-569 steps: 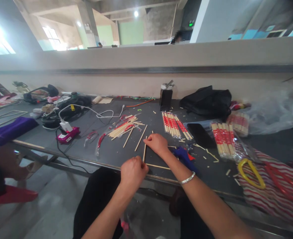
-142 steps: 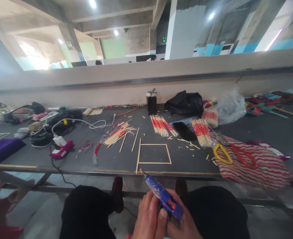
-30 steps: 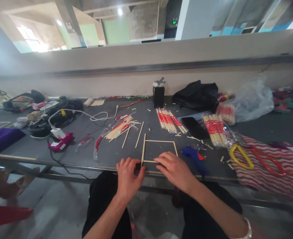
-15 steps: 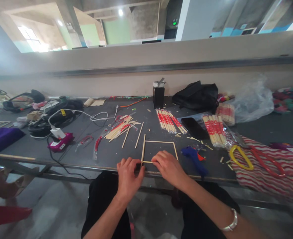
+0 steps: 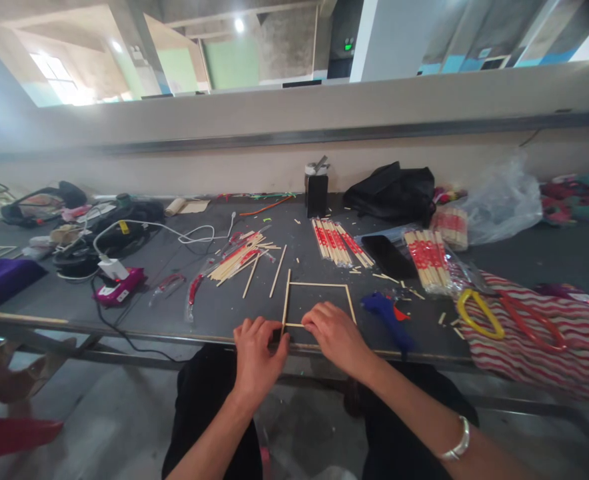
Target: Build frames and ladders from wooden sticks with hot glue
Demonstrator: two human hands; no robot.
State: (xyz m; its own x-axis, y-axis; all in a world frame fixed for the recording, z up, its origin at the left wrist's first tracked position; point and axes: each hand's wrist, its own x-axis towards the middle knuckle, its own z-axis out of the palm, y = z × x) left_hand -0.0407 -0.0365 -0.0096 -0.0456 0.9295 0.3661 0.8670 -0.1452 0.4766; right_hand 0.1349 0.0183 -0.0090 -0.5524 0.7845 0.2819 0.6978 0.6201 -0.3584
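A rectangle of thin wooden sticks [image 5: 319, 285] lies flat near the table's front edge. At its near left corner my left hand [image 5: 257, 350] pinches the lower end of the side chopstick [image 5: 287, 297] between thumb and fingers. My right hand [image 5: 335, 337] is closed on the near crosspiece [image 5: 294, 325], its fingertips hiding part of that stick. Right of the rectangle rests a blue glue gun [image 5: 389, 317] with an orange part. Two loose chopsticks [image 5: 277, 272] lie beyond my left hand, beside a heap of chopsticks [image 5: 239, 260].
Wrapped chopstick packs [image 5: 332, 241] and a black phone [image 5: 388, 256] lie farther back. Yellow-handled scissors [image 5: 479, 313] and a red-handled pair sit on striped cloth [image 5: 549, 347] at right. A magenta power strip [image 5: 119, 287] with cables stands left. Stick scraps are scattered about.
The view has shifted slightly. Both hands keep the same hold at the rectangle's near side, and nothing else has visibly moved.
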